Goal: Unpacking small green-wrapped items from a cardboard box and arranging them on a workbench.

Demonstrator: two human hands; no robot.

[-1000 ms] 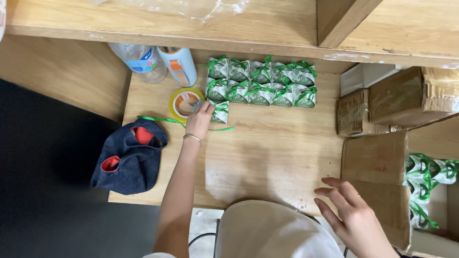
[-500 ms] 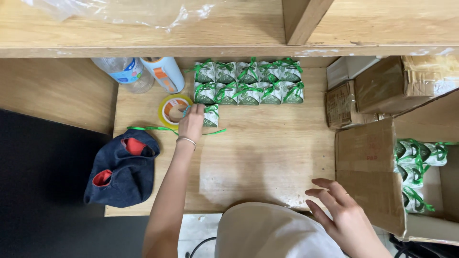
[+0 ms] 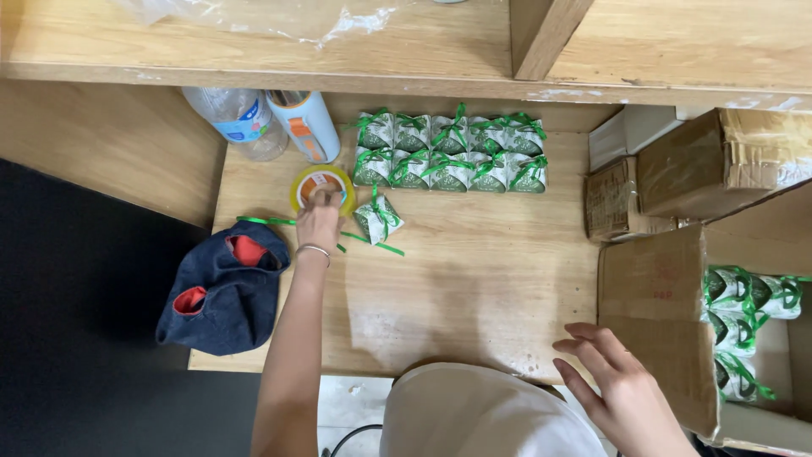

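My left hand [image 3: 320, 222] reaches far across the wooden table [image 3: 474, 288] and its fingers rest on a yellow roll of tape [image 3: 322, 187]. Just right of it lies a single small green-ribboned packet [image 3: 377, 219], tilted, apart from two neat rows of the same packets [image 3: 451, 154] at the back. A loose green ribbon [image 3: 269, 222] runs under the wrist. My right hand [image 3: 616, 385] hovers open at the table's near right edge, beside a cardboard box flap [image 3: 655, 313], holding nothing.
A plastic bottle [image 3: 239, 120] and a white-and-orange bottle [image 3: 306, 124] stand at the back left. A dark blue fabric pouch [image 3: 222, 288] sits at the left edge. More packets [image 3: 743, 322] fill the open box on the right; taped cartons [image 3: 710, 161] stand behind it. A wooden shelf [image 3: 423, 42] overhangs.
My left hand has left the single packet, which now lies free on the table, and shifted left onto the tape roll. My right hand stayed by the box flap.
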